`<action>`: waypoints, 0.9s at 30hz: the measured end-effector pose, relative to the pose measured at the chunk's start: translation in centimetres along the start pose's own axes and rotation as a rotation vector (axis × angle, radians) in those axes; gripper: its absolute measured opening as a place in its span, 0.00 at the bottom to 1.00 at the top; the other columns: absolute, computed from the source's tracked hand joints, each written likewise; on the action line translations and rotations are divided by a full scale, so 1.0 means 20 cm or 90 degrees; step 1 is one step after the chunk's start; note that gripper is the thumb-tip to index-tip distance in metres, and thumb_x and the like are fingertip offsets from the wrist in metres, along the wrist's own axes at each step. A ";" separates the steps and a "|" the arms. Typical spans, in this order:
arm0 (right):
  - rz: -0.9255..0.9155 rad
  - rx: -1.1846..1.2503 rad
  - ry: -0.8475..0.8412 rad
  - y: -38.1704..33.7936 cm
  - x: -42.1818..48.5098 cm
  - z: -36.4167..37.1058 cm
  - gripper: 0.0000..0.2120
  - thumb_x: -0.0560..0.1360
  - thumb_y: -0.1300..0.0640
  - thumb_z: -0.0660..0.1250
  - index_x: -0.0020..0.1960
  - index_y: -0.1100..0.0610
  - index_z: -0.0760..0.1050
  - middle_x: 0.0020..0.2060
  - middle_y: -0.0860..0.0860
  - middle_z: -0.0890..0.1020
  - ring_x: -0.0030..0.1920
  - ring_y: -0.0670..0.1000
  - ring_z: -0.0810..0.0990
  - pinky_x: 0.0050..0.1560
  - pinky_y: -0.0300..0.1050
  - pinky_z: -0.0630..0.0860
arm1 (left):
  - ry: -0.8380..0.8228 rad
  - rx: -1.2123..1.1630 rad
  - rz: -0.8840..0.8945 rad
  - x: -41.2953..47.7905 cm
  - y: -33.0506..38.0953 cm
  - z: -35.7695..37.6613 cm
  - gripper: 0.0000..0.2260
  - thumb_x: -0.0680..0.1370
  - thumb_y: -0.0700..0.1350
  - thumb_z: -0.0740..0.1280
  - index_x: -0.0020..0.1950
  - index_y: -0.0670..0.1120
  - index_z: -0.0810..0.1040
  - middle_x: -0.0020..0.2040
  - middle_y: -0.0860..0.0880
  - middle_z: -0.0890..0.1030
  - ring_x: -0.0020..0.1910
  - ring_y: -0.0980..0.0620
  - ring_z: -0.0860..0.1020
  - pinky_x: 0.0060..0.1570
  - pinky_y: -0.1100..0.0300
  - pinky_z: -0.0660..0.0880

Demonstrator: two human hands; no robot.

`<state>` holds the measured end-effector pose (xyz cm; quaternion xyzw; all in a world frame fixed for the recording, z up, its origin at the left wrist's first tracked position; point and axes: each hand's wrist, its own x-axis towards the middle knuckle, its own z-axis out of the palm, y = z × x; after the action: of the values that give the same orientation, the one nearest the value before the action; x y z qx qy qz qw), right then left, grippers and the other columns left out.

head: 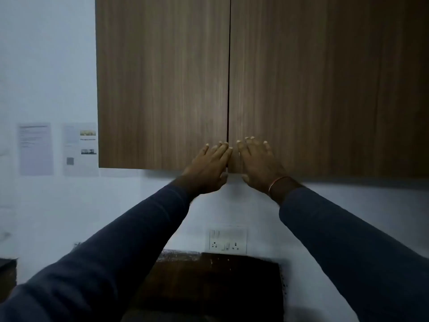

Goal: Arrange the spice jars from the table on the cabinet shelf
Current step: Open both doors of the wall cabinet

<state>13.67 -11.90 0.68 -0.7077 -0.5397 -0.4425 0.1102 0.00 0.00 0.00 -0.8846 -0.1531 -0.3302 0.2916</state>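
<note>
Now flat, open, empty: left grip (209,168) and right grip (257,163) flanking vertical door seam (228,89); shelf hidden behind.

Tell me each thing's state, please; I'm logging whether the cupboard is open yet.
Left cabinet door: shut.
Right cabinet door: shut.
Left hand: flat on the left door's lower corner, holding nothing.
Right hand: flat on the right door's lower corner, holding nothing.
Spice jars: none in view.
</note>
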 end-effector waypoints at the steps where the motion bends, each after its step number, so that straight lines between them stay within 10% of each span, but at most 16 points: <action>1: 0.003 -0.019 -0.004 0.01 0.01 0.03 0.43 0.72 0.50 0.71 0.78 0.59 0.51 0.76 0.59 0.58 0.77 0.60 0.55 0.75 0.59 0.55 | -0.008 0.003 -0.009 0.02 0.00 0.01 0.34 0.77 0.51 0.61 0.77 0.42 0.50 0.78 0.42 0.54 0.77 0.44 0.52 0.75 0.46 0.49; 19: 0.006 -0.139 0.006 0.00 0.32 0.37 0.53 0.68 0.39 0.71 0.79 0.57 0.43 0.78 0.60 0.45 0.78 0.63 0.46 0.72 0.72 0.49 | 0.031 -0.455 -0.031 0.30 -0.13 0.18 0.39 0.71 0.45 0.72 0.76 0.45 0.54 0.73 0.43 0.63 0.69 0.45 0.66 0.64 0.60 0.65; 27: -0.118 -0.200 -0.028 0.01 0.25 0.34 0.30 0.75 0.43 0.65 0.75 0.47 0.63 0.79 0.58 0.49 0.77 0.66 0.49 0.73 0.70 0.49 | 0.004 -0.807 -0.186 0.30 -0.07 0.08 0.21 0.77 0.41 0.65 0.68 0.46 0.64 0.51 0.54 0.74 0.48 0.55 0.76 0.45 0.58 0.78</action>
<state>17.40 -4.38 0.53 -0.6731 -0.5290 -0.5139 -0.0551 4.50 2.59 3.70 -0.8544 -0.0466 -0.3953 -0.3341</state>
